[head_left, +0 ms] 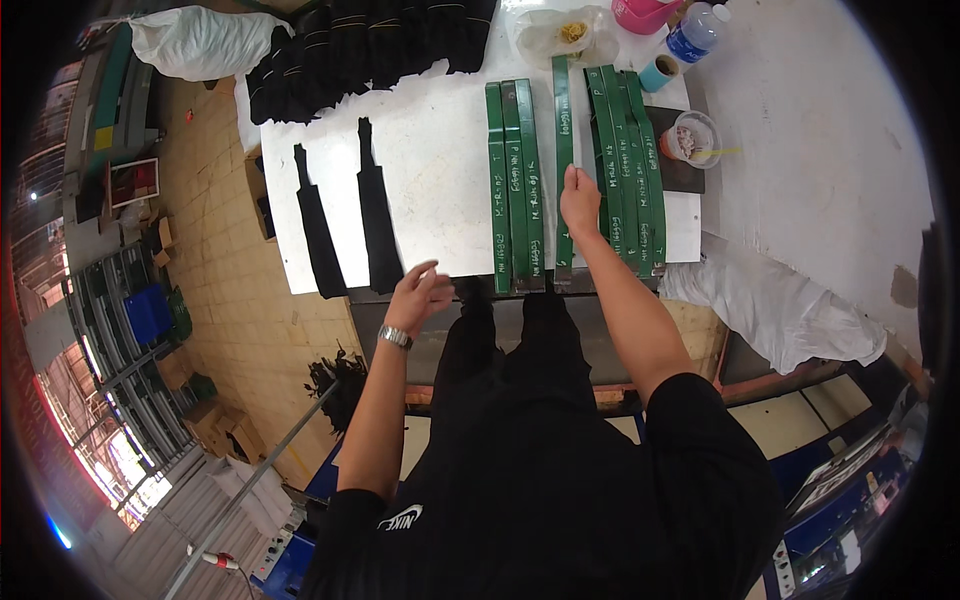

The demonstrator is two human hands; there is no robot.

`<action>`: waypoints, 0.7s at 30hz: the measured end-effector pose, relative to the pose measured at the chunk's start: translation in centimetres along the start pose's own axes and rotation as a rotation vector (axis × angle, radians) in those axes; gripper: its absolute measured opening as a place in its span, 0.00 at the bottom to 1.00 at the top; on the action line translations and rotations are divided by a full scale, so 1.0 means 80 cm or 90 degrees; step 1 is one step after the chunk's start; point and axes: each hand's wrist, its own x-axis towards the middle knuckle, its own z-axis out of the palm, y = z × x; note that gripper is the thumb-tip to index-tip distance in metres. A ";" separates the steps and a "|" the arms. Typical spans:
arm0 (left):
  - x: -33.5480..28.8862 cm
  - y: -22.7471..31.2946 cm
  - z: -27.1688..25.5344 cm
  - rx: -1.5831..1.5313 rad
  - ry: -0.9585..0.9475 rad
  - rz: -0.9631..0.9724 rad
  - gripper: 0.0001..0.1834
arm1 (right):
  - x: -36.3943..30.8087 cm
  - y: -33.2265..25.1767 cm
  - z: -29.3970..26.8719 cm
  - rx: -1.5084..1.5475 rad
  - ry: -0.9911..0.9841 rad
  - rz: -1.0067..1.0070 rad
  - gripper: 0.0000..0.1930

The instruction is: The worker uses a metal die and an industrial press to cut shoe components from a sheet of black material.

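Observation:
My right hand is closed around the middle of a long, narrow green strip with white handwriting, between two groups of similar strips. The left group of green strips has three side by side. The right group of green strips holds several. Over the table's front edge hovers my left hand, fingers apart and empty, with a metal watch on the wrist. Nearest to it lies a long black fabric piece with a narrow top end. Further left is a second black fabric piece of like shape.
Bundles of black fabric line the far edge of the white table. At the far right stand a water bottle, a pink container, a plastic cup and a clear bag. White plastic sheeting hangs at the right.

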 end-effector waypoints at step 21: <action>-0.017 0.009 0.037 0.043 0.009 0.012 0.23 | -0.017 0.066 0.048 0.032 -0.032 -0.020 0.21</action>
